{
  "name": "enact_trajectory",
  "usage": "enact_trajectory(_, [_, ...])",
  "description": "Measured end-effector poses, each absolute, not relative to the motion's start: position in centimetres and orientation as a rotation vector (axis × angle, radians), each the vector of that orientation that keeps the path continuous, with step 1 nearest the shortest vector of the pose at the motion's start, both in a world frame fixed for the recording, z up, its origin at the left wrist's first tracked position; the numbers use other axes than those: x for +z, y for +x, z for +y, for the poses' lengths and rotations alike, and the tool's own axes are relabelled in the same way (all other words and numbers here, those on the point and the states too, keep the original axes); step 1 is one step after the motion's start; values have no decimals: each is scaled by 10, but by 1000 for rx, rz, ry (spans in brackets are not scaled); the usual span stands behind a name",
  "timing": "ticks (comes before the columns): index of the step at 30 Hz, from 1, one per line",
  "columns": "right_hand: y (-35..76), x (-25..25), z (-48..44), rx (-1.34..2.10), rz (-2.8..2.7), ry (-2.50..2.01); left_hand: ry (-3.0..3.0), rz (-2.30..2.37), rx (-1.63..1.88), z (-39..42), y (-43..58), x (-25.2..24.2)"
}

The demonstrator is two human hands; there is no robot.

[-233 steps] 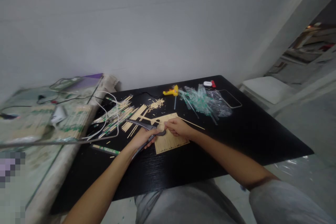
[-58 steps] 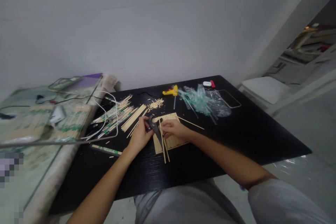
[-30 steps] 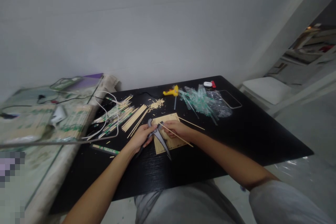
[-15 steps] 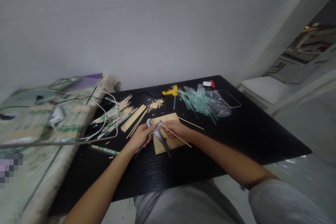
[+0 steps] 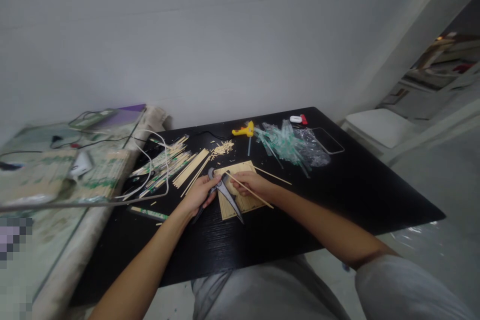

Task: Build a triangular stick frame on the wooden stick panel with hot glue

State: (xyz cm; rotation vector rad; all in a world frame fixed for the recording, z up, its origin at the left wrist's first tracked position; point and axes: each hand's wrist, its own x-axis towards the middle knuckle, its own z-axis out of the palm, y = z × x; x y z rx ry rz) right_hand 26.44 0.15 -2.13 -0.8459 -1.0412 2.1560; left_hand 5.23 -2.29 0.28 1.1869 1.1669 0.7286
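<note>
fingers of the left hand [image 5: 200, 194] are wrapped around a plier-like tool [image 5: 229, 198], and those of the right hand [image 5: 252, 182] pinch a thin wooden stick [image 5: 258, 197], its far end beside the tool, above a panel of sticks [image 5: 245, 205] on the black tabletop [image 5: 337, 190]. beyond lie loose sticks [image 5: 191, 167], a heap of short pieces [image 5: 223, 148], plastic wrappers [image 5: 285, 143] and a yellow glue gun [image 5: 243, 131].

A loose, plain grey sleeve [image 5: 405, 280] at four o'clock ends near the elbow; softly creased grey cloth [image 5: 258, 292] shows at six o'clock. Both hands [image 5: 198, 195] are bare.
</note>
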Motion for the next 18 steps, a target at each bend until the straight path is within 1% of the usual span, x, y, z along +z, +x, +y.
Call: enact_trajectory(18, [263, -22, 0, 2199, -970, -840, 1272, 1240, 750, -25, 55, 6])
